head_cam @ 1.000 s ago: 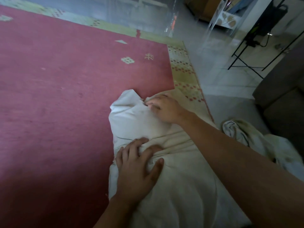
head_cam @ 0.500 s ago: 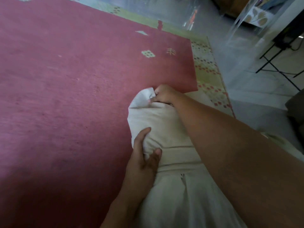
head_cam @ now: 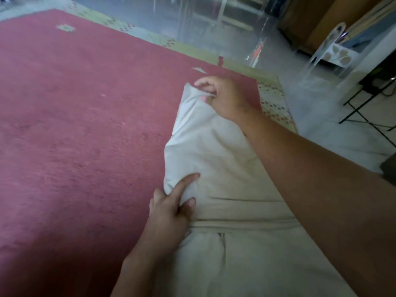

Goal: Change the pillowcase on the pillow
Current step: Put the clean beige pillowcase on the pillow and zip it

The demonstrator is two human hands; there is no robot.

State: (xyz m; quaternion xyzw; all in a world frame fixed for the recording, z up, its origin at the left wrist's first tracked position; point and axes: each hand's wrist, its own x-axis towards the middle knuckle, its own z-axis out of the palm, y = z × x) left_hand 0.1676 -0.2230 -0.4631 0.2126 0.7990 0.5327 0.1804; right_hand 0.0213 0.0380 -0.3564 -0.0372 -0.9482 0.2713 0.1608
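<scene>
We pinch the far corner of the pillow (head_cam: 205,151) with our right hand (head_cam: 225,99), while our left hand (head_cam: 169,211) grips a fold at its side. It lies on the red rug (head_cam: 81,129).

Both hands and forearms uncovered. Lighting dim, fine detail soft.
Left hand (head_cam: 169,211): fingers (head_cam: 186,181) bare; thumbnail (head_cam: 191,203) short.
Left forearm (head_cam: 147,260): bare all the way to the bottom frame edge.
Right hand (head_cam: 227,101): bare, knuckle creases visible; nails too blurred to judge.
Right forearm (head_cam: 317,185): bare to the right frame edge; small dark mark (head_cam: 245,135) just past the wrist, too blurred to identify.
</scene>
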